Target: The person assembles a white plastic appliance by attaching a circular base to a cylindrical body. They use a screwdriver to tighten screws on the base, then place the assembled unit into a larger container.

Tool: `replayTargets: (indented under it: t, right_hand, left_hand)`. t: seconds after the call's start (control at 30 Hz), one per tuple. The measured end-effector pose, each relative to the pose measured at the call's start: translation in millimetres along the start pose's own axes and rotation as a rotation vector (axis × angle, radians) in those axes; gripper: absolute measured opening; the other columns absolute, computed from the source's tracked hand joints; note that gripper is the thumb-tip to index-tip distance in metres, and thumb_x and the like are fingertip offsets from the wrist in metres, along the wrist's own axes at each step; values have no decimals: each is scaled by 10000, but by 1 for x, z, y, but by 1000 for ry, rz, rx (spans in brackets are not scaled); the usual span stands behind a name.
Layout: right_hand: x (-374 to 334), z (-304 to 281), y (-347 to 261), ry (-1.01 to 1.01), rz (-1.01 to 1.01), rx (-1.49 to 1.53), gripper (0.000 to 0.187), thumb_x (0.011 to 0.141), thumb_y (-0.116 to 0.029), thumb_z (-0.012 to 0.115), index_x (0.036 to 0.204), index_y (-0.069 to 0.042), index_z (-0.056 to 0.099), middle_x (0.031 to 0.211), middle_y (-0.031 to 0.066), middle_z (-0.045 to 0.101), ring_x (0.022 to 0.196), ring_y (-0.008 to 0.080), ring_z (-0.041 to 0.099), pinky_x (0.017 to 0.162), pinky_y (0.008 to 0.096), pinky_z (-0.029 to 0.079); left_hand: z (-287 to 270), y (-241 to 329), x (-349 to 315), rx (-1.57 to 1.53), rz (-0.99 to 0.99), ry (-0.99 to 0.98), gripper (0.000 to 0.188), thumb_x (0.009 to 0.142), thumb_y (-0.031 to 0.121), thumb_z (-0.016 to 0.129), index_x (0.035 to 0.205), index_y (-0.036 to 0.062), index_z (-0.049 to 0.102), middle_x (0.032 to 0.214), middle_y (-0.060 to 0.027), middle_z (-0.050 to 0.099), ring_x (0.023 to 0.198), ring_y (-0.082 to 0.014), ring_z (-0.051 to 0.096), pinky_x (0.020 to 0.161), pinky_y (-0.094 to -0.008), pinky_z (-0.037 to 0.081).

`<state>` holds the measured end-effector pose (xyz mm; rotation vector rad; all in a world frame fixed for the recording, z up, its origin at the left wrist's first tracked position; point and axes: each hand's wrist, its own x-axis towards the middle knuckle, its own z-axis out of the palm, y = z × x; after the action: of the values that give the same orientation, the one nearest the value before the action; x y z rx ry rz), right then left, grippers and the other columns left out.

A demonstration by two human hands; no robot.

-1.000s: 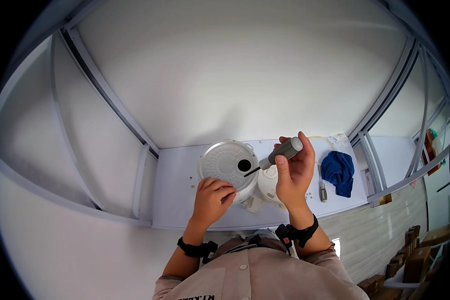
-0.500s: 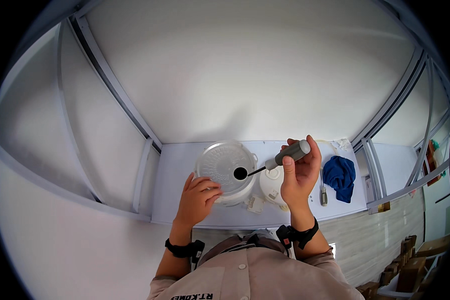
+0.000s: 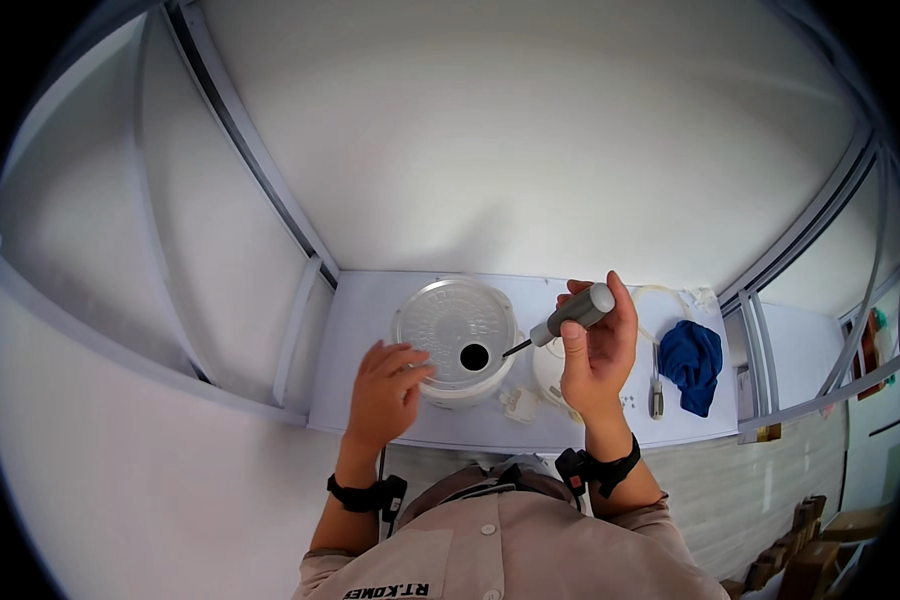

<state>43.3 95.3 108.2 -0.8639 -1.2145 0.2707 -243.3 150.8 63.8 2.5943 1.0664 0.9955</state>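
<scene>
A round white appliance body (image 3: 457,393) stands on the table, topped by a pale metallic-looking disc (image 3: 445,325) with a dark round hole (image 3: 474,357) toward its near right side. My left hand (image 3: 384,390) is beside its near left rim, fingers stretched and loosely apart, holding nothing; whether the fingertips touch the rim I cannot tell. In my right hand (image 3: 602,365) is a screwdriver (image 3: 573,315) with a grey handle, gripped between thumb and fingers. Its dark shaft slants down to the left, the tip near the body's right rim.
Partly behind my right hand sits a white rounded part (image 3: 550,372). A small off-white piece (image 3: 519,404) lies in front of it. To the right are a second screwdriver (image 3: 657,398), several tiny pieces (image 3: 627,403) and a crumpled blue cloth (image 3: 691,365). Frame posts (image 3: 295,340) flank the table (image 3: 345,330).
My left hand's fingers have drawn back from the disc's edge. The hole has shifted slightly nearer and left. The screwdriver stays in my right hand, its tip now farther from the hole.
</scene>
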Motion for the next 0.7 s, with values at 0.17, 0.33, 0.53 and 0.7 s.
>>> replayTargets:
  t: [0.17,0.33,0.53,0.7]
  right_hand:
    - [0,5,3,-78,-48,-60,661,1030,-57,710,1602,36,393,1352,212,645,1258,301,679,1057,429,568]
    - [1,6,2,-78,-35,-60,650,1019,-46,721,1585,57,417,1324,215,667,1246,307,690,1047,433,570]
    - [2,6,2,-71,-20,-69,646,1009,-32,729,1574,69,432,1314,219,677,1236,305,695,1043,429,569]
    - [1,6,5,-61,-21,-61,665,982,-17,761,1564,65,450,1325,216,671,1234,304,695,1045,428,566]
  left_hand:
    - [34,40,21,-163,20,77,213,836,84,826,1047,81,798,1134,-42,767,1076,-287,698,977,-470,523]
    - [73,57,29,-77,-76,81,247,832,217,872,1051,119,813,1096,-4,754,1032,-263,694,969,-434,485]
    - [82,59,31,-35,-62,121,192,827,241,879,1002,169,841,1033,33,723,954,-226,678,935,-405,448]
    - [80,56,33,-43,-51,107,173,838,230,872,999,175,844,1014,52,701,938,-188,666,907,-409,425]
